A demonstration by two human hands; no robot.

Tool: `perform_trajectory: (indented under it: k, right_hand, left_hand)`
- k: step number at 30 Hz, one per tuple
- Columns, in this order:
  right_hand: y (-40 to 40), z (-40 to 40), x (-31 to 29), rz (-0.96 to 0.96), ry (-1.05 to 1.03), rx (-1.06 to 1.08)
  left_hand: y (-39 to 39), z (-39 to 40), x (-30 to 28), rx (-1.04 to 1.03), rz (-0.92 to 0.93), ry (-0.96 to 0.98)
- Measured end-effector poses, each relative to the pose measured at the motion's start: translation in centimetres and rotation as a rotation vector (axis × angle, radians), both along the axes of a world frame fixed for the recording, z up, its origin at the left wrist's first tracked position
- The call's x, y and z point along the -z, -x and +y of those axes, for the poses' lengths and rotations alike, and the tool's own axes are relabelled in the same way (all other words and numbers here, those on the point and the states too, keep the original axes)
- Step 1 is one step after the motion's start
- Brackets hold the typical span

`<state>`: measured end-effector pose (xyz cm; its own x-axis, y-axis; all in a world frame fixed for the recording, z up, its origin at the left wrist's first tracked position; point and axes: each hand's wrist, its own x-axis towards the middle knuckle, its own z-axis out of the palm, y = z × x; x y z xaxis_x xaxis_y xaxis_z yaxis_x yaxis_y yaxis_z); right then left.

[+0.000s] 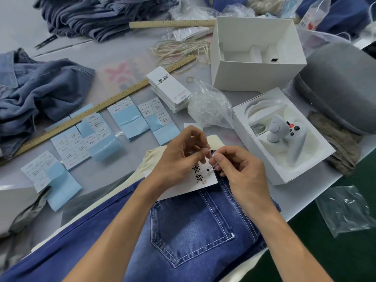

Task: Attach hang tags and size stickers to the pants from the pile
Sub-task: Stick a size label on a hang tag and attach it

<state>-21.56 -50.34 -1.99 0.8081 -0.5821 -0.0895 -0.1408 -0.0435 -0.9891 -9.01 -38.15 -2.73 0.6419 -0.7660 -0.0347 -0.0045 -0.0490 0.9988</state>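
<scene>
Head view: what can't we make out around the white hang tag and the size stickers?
- White hang tag on the blue denim pants: top edge and where its thin cord attaches are hidden by left hand and right hand.
- Size sticker sheets on pale blue backing: print too small to read.
- Banded stack of white hang tags: count unclear.

Both forearms are bare to the frame's lower edge; left hand and right hand wear no gloves, rings or watch.

White controller in open box, wooden rulers
</scene>
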Motion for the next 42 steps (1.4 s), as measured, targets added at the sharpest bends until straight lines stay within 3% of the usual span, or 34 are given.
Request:
perform_trajectory:
  k: [14,22,26,36,42]
  right_hand:
    - [0.1,0.2,-0.4,0.112,0.089,0.032]
    - [0.4,0.6,-0.3,0.106,0.18,0.063]
    - [0.4,0.2,-0.1,0.068,0.06,0.11]
    - [0.1,0.3,0.0,0.022,-0.174,0.189]
    - [0.4,0.4,-0.1,-0.012,-0.18,0.132]
  left_hand:
    - [0.1,0.0,0.2,0.046,-0.394,-0.16]
    - [-0.6,-0.2,-0.1,0.066,-0.323,-0.185]
    - [0.2,0.1,-0.1,-0.193,-0.393,-0.162]
    - [2.6,-0.8,-0.2,-0.158,-0.124,-0.179]
    - [2.6,-0.6,-0.4,-0.168,0.319,-0.052]
